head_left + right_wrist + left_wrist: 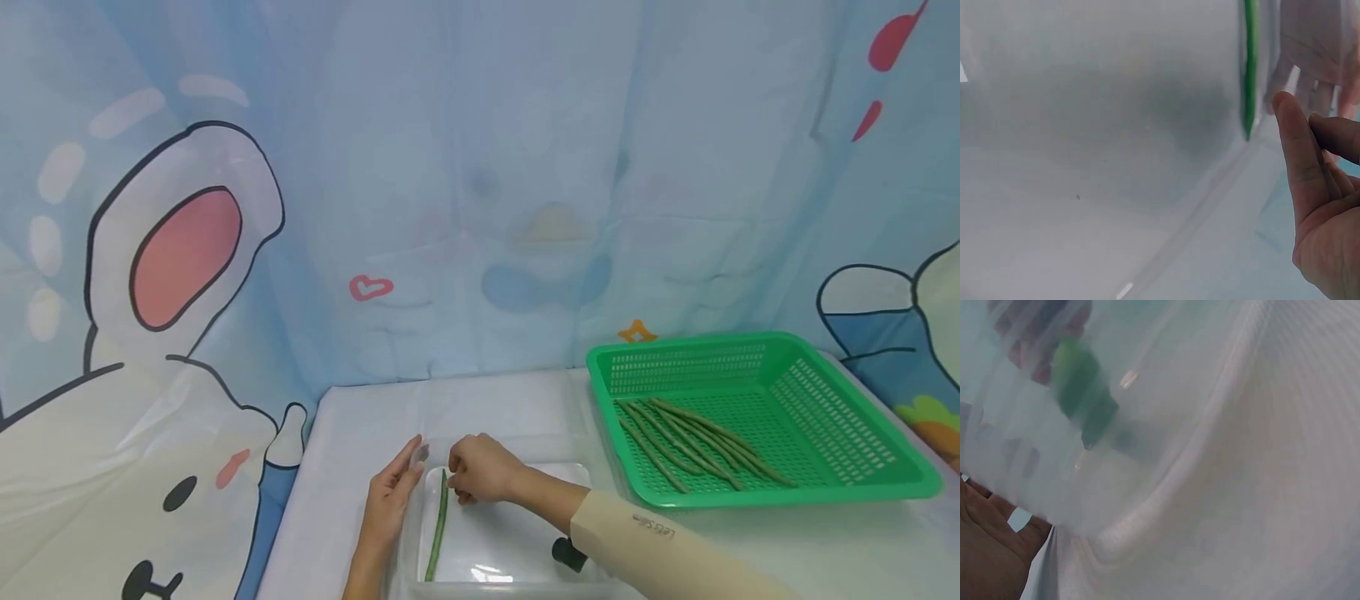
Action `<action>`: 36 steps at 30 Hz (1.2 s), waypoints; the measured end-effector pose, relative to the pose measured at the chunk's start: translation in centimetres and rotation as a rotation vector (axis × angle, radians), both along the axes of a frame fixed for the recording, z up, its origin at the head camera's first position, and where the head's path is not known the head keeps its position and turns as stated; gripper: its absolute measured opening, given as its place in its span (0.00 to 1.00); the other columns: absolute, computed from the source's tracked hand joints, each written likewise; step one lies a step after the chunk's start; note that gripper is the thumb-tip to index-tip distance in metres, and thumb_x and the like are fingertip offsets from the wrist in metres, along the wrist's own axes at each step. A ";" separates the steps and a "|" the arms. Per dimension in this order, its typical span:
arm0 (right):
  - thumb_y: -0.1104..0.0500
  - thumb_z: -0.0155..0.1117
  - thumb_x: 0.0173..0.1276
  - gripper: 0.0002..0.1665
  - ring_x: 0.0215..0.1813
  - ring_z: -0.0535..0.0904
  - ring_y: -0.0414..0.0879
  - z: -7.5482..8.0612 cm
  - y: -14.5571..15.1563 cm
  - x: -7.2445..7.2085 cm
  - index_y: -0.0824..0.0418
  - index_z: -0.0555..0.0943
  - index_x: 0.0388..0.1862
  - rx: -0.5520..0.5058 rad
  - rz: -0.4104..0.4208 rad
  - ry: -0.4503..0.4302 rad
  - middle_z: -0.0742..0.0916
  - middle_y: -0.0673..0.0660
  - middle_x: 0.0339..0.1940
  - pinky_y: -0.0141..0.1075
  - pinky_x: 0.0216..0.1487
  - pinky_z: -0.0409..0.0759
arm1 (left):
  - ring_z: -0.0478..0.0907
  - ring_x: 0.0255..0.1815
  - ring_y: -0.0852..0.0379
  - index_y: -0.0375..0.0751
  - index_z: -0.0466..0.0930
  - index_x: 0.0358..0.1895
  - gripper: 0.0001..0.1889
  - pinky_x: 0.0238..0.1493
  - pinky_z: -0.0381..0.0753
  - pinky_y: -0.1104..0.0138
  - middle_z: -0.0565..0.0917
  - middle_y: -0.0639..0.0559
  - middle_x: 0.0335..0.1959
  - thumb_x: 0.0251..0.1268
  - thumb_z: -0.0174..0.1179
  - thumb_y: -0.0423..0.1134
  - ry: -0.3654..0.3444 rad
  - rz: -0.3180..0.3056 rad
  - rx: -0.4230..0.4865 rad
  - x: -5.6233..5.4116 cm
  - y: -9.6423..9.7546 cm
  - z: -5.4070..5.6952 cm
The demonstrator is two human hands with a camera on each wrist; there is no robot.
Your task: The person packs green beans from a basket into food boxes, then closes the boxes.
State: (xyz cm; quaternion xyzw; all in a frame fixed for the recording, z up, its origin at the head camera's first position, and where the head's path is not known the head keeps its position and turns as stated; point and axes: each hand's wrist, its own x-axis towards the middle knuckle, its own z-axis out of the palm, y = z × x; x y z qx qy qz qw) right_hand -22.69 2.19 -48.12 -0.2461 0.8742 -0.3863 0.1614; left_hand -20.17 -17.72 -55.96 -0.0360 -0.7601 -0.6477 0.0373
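Observation:
A clear plastic box [517, 590] stands on the table. Inside, a green bean [438, 533] lies lengthwise along its left wall; in the right wrist view, the bean [1249, 69] ends just short of a corner. My left hand [388, 500] rests against the outside of the left wall, fingers fairly straight, partly seen through the plastic. Over the bean's far end is my right hand [480, 471], fingers loosely bent. The right wrist view shows those fingers [1297, 150] apart from the bean, with nothing visible between them.
To the right, a green plastic basket [825, 492] holds several long green beans [697, 442]. A white cloth [360, 417] covers the table. Behind it hangs a blue printed curtain [487, 167]. A dark strap [568, 554] shows beside the right forearm.

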 end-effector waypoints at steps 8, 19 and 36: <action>0.69 0.66 0.72 0.02 0.23 0.84 0.38 2.1 0.8 0.0 0.64 0.83 0.37 -0.002 0.053 0.094 0.89 0.52 0.23 0.28 0.25 0.81 | 0.65 0.80 0.54 0.45 0.74 0.75 0.25 0.69 0.60 0.83 0.76 0.53 0.74 0.80 0.58 0.44 0.001 0.013 -0.014 0.1 -0.2 -0.2; 0.70 0.61 0.75 0.06 0.32 0.89 0.47 4.9 2.8 -1.1 0.64 0.84 0.44 -0.100 0.025 0.127 0.88 0.53 0.32 0.31 0.31 0.86 | 0.71 0.76 0.51 0.39 0.72 0.75 0.25 0.69 0.64 0.82 0.77 0.45 0.73 0.80 0.57 0.41 0.012 -0.001 0.042 0.2 -0.2 -0.3; 0.67 0.61 0.77 0.11 0.38 0.87 0.47 7.9 12.9 -5.3 0.70 0.80 0.54 -0.240 -0.243 0.059 0.87 0.62 0.39 0.43 0.45 0.90 | 0.67 0.79 0.52 0.41 0.72 0.75 0.25 0.70 0.62 0.82 0.77 0.46 0.73 0.80 0.58 0.41 0.014 -0.009 0.044 0.0 0.0 0.0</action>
